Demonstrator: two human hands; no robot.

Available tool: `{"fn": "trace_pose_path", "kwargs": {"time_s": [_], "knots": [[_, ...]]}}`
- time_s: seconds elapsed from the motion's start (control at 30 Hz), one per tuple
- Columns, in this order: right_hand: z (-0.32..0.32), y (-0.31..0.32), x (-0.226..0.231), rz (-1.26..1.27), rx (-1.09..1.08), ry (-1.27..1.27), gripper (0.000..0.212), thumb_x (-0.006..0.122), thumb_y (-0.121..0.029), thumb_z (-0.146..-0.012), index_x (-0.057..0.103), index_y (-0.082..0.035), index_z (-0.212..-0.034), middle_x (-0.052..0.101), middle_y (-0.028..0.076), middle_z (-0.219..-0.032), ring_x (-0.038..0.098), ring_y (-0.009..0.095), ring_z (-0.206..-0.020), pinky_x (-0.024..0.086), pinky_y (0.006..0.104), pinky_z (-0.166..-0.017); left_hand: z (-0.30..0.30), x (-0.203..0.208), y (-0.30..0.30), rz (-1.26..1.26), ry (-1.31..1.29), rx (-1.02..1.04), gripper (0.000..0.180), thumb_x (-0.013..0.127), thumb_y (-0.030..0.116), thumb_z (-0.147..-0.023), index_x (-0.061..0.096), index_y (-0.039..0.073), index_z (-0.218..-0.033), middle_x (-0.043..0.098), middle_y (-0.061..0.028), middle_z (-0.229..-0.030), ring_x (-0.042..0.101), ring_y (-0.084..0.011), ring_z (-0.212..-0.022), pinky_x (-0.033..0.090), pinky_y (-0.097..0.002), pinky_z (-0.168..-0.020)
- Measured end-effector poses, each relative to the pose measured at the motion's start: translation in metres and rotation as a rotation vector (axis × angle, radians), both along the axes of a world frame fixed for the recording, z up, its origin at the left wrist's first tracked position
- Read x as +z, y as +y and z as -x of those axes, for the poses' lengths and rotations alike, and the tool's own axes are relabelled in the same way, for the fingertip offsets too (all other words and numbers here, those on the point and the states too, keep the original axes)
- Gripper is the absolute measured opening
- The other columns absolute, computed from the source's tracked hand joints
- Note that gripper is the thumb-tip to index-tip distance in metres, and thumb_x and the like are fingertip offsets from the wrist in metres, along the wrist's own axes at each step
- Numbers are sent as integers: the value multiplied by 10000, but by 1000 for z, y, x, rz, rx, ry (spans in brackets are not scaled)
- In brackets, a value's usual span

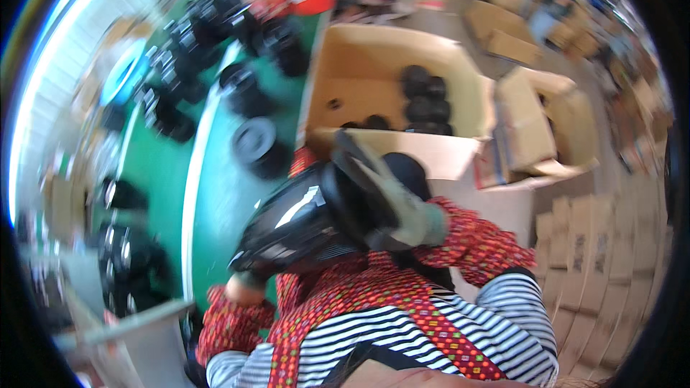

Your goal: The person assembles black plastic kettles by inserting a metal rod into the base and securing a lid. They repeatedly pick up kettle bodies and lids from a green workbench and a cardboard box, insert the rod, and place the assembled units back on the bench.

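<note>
A large glossy black plastic housing [291, 219], rounded and tapering to the lower left, is held slantwise in front of my body. Its wide, round rim faces the upper right. My right hand [402, 219], in a pale grey-green glove, grips that rim end, its fingers blurred by motion. Under the narrow end is my left hand [248, 284], most of it hidden behind the housing. Just beyond my right hand shows a dark round part [407, 172]; whether it belongs to the housing I cannot tell. Red patterned sleeves cover both forearms.
On the green table [223, 237] to the left stand several black cylindrical parts [259, 145]. An open cardboard box [388, 50] ahead holds several black round pieces [428, 104]. A smaller carton [528, 122] sits to its right. Flat cartons [604, 259] are stacked at the right.
</note>
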State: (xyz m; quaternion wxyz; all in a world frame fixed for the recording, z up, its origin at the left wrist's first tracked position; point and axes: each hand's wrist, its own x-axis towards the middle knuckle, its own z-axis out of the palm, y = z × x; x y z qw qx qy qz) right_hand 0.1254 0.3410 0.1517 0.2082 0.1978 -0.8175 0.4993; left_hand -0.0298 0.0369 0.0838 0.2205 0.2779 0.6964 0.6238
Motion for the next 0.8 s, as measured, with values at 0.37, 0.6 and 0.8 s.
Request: {"fn": "trace_pose_path", "kwargs": {"time_s": [0.37,0.6,0.8], "knots": [[7,-22,-16,781,-190,-331,587,535,-369,-1094,499,21,-1532,586,157,-1462,556,254,-1352,398,382,-1179,-7,-3,22,-161,-236,31,526,764,238,-935,625,-32,-1365,707,-179,-1306,688,-240,-1192,541,-423,-1072],[28,51,-46,513,-103,-480,426,541,-237,-1082,643,33,-1394,724,120,-1273,678,195,-1165,499,329,-1086,-67,-49,30,86,10,24,709,809,147,-843,533,-20,-1475,645,-195,-1416,637,-295,-1296,480,-428,-1138],[56,49,-49,262,82,-934,388,635,-278,-1002,753,12,-1230,767,135,-1159,707,187,-1038,529,333,-1000,-45,-15,-39,337,288,67,929,870,149,-751,428,-8,-1552,530,-234,-1493,558,-423,-1338,436,-450,-1153]]}}
